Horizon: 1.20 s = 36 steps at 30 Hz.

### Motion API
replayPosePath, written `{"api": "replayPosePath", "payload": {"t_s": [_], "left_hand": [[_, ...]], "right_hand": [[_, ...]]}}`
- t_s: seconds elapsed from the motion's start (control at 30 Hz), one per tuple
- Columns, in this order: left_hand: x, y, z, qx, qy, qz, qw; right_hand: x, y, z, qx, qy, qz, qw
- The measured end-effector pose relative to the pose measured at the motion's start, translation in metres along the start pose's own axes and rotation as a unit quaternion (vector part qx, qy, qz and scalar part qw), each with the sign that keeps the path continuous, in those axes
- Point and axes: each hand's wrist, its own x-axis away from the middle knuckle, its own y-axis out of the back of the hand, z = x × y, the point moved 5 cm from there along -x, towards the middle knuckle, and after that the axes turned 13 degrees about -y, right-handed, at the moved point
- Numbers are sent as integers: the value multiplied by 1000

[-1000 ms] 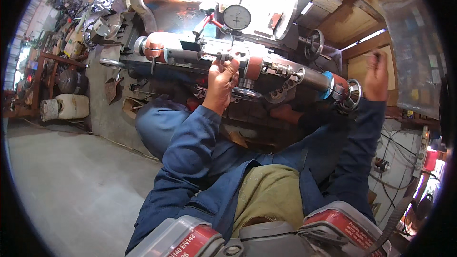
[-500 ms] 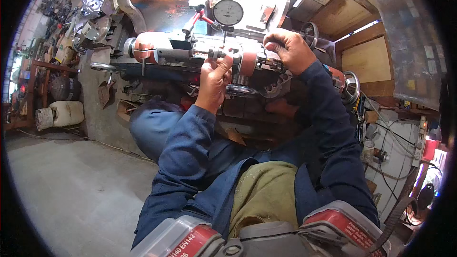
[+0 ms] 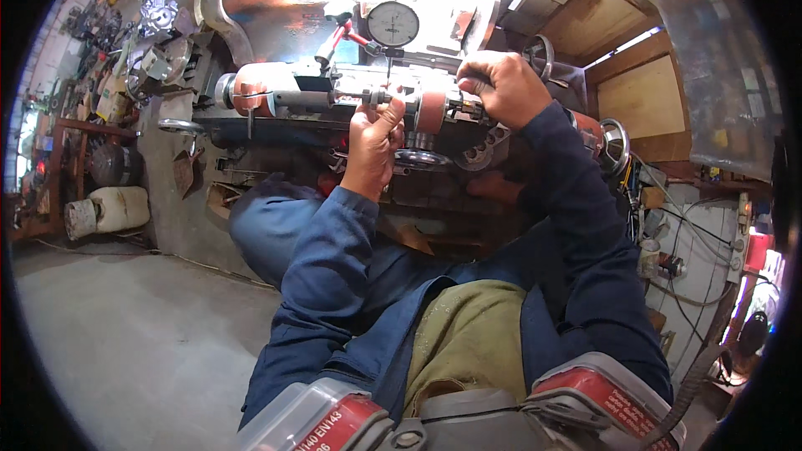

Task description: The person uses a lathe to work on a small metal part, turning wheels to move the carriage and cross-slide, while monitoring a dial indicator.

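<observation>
A horizontal metal shaft (image 3: 326, 98) with a red collar (image 3: 431, 111) lies across a workshop machine, under a round dial gauge (image 3: 393, 23). My left hand (image 3: 372, 138) reaches up from below and its fingers close on the shaft just left of the red collar. Just right of the collar, my right hand (image 3: 501, 88) is a fist around a dark metal part of the same shaft. The gauge's thin stem points down between my two hands. Both arms are in blue sleeves.
A small handwheel (image 3: 422, 159) sits under the collar and a chrome wheel (image 3: 614, 144) at the machine's right end. Wooden boards (image 3: 643, 100) stand behind on the right. A white canister (image 3: 117, 209) and cluttered shelves line the left wall above a concrete floor (image 3: 125, 326).
My right hand has come in from the machine's far right end and closed on the shaft beside the red collar. My left hand has stayed on the shaft.
</observation>
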Motion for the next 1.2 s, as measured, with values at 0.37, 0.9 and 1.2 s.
{"api": "replayPosePath", "payload": {"t_s": [0.37,0.9,1.2], "left_hand": [[2,-6,-3,-24,-11,42,999],[2,-1,1,-27,-1,28,999],[3,1,3,14,-12,55,998]], "right_hand": [[3,-3,10,76,-48,-39,995],[6,-8,24,159,-176,-45,970],[14,-9,29,177,-134,-74,972]]}}
